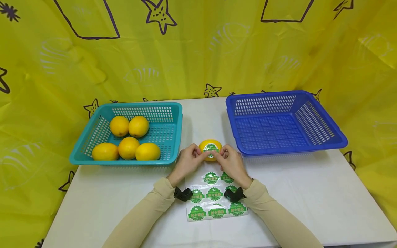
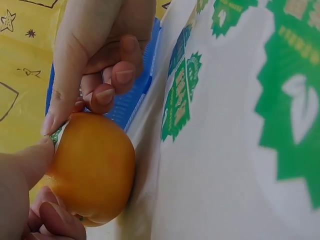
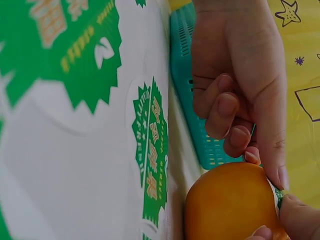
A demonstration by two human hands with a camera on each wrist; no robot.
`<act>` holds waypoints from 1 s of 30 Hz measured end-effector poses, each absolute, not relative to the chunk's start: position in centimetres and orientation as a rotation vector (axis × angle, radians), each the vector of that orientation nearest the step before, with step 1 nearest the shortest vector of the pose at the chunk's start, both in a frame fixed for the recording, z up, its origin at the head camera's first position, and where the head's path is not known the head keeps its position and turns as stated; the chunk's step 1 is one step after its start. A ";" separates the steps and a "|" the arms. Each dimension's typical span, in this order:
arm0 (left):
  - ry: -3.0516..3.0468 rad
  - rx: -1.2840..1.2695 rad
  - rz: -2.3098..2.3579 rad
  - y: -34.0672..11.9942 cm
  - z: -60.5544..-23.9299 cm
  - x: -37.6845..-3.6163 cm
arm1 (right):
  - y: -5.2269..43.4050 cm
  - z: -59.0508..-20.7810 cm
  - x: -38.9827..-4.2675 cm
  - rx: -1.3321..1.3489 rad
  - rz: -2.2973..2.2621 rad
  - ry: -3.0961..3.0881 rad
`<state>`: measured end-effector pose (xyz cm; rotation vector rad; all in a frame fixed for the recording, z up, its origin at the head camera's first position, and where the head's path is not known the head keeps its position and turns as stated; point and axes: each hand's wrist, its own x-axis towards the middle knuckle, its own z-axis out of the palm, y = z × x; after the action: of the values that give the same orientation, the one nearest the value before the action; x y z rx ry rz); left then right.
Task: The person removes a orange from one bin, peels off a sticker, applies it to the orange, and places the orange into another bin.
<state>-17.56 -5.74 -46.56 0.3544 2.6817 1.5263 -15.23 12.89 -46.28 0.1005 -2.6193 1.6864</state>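
Steadying the fruit point(image 2: 95, 167), seemingly for its sticker point(image 1: 210, 147), curled left hand point(image 1: 188, 159) grips at nine o'clock, curled right hand point(image 1: 232, 161) at three.

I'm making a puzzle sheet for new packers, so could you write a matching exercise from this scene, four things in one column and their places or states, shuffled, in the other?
Things:
1. teal basket
2. blue basket
3. sheet
4. sticker

Places or states:
A. lying flat on the table
B. on the fruit between the left hand and the right hand
C. holding five yellow fruits
D. farthest to the right of the four

Right pairs: 1-C, 2-D, 3-A, 4-B.
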 end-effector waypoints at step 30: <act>2.590 0.490 1.452 -5.9 -47.1 -17.6 | 16.8 -44.1 -11.5 0.393 1.747 -2.640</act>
<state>-17.55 -5.93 -47.12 0.4899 2.5899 1.4520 -11.54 16.82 -44.15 0.3926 -2.6405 1.7466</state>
